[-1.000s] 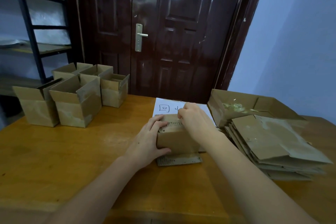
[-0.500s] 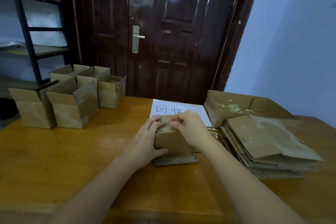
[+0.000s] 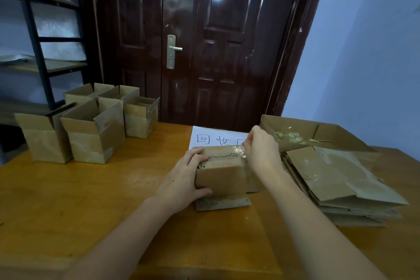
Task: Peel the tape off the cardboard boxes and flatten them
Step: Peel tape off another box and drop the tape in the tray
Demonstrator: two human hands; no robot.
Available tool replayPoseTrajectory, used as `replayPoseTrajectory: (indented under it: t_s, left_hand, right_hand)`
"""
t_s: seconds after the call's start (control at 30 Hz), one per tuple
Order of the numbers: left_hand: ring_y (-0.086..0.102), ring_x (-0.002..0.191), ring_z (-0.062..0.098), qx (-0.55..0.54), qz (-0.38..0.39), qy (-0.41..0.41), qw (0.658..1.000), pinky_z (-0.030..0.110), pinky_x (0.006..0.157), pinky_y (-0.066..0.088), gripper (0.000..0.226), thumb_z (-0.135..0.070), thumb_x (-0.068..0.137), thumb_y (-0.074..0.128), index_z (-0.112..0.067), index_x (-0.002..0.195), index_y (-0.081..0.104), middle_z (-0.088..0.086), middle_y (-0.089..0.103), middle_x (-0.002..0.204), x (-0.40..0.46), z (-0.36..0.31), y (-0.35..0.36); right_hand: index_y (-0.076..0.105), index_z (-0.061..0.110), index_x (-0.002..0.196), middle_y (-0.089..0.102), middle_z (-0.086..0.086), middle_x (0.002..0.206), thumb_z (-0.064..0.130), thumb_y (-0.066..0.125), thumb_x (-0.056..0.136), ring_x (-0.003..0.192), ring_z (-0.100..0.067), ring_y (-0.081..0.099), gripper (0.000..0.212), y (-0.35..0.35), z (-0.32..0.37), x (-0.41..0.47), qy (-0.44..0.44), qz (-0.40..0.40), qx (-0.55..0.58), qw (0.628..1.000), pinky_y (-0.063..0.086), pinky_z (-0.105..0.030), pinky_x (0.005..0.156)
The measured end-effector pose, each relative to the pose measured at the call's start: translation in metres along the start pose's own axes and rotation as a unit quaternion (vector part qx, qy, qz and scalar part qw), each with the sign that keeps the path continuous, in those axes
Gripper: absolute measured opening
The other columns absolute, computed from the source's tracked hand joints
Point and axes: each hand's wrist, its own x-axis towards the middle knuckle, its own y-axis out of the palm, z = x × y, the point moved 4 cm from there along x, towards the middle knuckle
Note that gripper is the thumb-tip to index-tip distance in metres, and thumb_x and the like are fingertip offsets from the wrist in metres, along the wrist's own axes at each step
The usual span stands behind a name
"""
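gripping the box (image 3: 221, 176), left hand (image 3: 181, 185) curls; right hand (image 3: 261, 151) seemingly pinches clear tape (image 3: 238, 151).

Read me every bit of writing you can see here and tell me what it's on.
"回收": handwritten on the white sheet of paper lying on the table behind the small box.
A third character follows, hidden by the right hand; unreadable.
Cardboard boxes, door: no readable text.
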Motion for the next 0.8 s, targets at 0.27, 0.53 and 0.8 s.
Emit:
replayPoseTrajectory:
  t_s: [0.27, 0.53, 0.8]
  left_hand:
    - [0.03, 0.144, 0.007, 0.001, -0.012, 0.005, 1.0, 0.035, 0.117, 0.04, 0.091, -0.05, 0.077, 0.086, -0.032, 0.151, 0.036, -0.022, 0.013, 0.16, 0.0, -0.001, 0.003]
    - [0.03, 0.145, 0.009, -0.006, -0.014, 0.003, 1.0, 0.038, 0.118, 0.04, 0.091, -0.05, 0.077, 0.087, -0.034, 0.151, 0.036, -0.02, 0.014, 0.161, 0.001, 0.001, 0.005]
    - [0.028, 0.146, 0.009, 0.003, -0.008, 0.003, 1.0, 0.038, 0.119, 0.039, 0.09, -0.05, 0.078, 0.086, -0.032, 0.151, 0.036, -0.021, 0.013, 0.161, 0.001, -0.002, 0.003]
  right_hand:
    - [0.06, 0.016, 0.1, 0.057, -0.004, 0.101, 0.01, 0.053, 0.098, 0.094, -0.027, 0.055, 0.009, 0.03, 0.035, -0.018, -0.171, 0.073, -0.044, 0.981, 0.046, -0.038, 0.079]
    - [0.073, 0.024, 0.119, 0.055, 0.004, 0.113, 0.042, 0.053, 0.102, 0.111, -0.017, 0.041, 0.031, 0.038, 0.023, -0.03, -0.11, 0.093, 0.056, 0.988, 0.041, -0.035, 0.096]
    - [0.072, 0.029, 0.117, 0.053, 0.007, 0.112, 0.044, 0.03, 0.106, 0.111, -0.014, 0.041, 0.046, 0.038, 0.019, -0.026, -0.024, 0.139, 0.097, 0.985, 0.035, -0.037, 0.092]
